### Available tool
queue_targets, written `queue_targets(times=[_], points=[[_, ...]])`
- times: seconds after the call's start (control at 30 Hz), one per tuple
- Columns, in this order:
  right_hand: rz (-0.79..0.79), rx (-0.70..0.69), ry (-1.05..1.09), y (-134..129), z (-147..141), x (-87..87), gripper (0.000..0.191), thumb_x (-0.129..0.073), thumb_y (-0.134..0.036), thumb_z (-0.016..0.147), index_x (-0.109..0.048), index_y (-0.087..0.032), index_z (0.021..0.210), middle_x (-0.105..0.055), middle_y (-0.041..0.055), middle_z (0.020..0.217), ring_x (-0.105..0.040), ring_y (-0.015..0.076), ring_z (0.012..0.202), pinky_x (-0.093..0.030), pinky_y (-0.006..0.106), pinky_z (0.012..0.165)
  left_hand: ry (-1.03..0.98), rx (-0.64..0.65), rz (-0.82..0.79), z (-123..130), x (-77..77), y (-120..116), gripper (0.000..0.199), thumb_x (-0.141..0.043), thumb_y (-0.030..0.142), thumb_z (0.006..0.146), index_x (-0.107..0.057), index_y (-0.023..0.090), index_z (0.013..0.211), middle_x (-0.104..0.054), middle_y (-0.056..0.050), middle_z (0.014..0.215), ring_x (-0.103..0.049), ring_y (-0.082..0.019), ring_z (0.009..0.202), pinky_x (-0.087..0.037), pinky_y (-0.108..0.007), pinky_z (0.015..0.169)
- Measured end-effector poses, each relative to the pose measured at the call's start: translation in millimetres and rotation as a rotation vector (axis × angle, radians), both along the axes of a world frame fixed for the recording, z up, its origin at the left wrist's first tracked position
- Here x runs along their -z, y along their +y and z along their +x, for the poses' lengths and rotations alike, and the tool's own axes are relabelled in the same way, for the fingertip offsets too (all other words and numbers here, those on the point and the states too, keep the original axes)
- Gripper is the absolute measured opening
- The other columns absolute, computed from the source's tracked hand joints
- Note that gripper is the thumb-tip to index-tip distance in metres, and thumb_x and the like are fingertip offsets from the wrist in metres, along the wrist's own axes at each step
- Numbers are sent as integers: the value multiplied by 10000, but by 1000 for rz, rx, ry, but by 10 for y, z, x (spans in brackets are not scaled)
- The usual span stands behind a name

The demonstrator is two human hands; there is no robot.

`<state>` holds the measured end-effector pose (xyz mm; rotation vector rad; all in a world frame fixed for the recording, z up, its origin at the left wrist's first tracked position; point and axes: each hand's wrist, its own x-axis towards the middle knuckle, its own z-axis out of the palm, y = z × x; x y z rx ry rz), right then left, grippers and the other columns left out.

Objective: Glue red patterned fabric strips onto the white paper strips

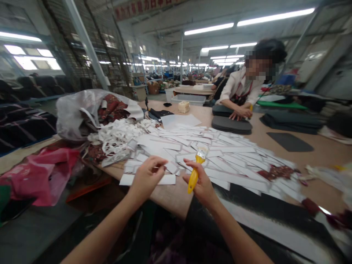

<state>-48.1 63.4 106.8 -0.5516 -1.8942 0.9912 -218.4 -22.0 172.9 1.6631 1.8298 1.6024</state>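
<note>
Table: we see a long brown worktop, its near half covered in white paper strips spread flat.
Plastic bag: it sits at the far left, with red patterned cloth showing inside.
Co-worker: seated across from us, hands pressed on a stack of dark pads.
Brush: our right hand is clamped round its yellow handle, bristles resting on the strips.
Left hand: our fingers are pinched on one strip's edge at the near table edge.

The brush has a yellow handle and pale bristles. White strips cover the tan table. The bag is pink.
</note>
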Motion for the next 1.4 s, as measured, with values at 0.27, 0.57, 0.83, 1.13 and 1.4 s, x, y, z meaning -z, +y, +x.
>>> queue_targets(times=[0.27, 0.57, 0.83, 1.13, 1.4], points=[[-43, 218, -100, -59, 977, -134, 301, -614, -310, 766, -487, -234, 1028, -575, -22, 793, -556, 95, 646, -473, 221, 616, -415, 428, -119, 1022, -53, 294, 78, -600, 213, 677, -630, 178, 740, -600, -22, 773, -588, -134, 702, -490, -242, 645], [-169, 394, -430, -438, 1879, 143, 257, -539, -353, 784, -550, -248, 1019, -651, 33, 943, -624, 157, 810, -500, 254, 719, -718, 454, -179, 1333, 65, 392, 194, -678, 346, 686, -590, 175, 712, -556, 22, 597, -520, -95, 537, -453, -215, 517], [-348, 739, -674, -299, 3087, 451, 391, -572, -490, 665, -600, -243, 967, -661, 56, 854, -634, 219, 760, -500, 309, 683, -562, 322, -508, 1336, 991, 587, 222, -638, 358, 648, -560, 151, 660, -520, 33, 533, -458, -75, 451, -339, -194, 440], [-440, 728, -697, -81, 3378, 721, 435, -562, -478, 639, -572, -206, 978, -640, 84, 888, -610, 233, 776, -467, 335, 696, -6, 329, -675, 1297, 1423, 679, 131, -564, 257, 677, -609, 151, 616, -602, -22, 637, -548, -156, 647, -381, -255, 594], [-414, 743, -731, -48, 3392, 823, 392, -556, -469, 646, -582, -225, 952, -635, 38, 768, -595, 209, 673, -461, 325, 648, 40, 332, -709, 1311, 1485, 727, 122, -565, 231, 677, -598, 158, 585, -606, -15, 612, -550, -155, 624, -367, -251, 582]])
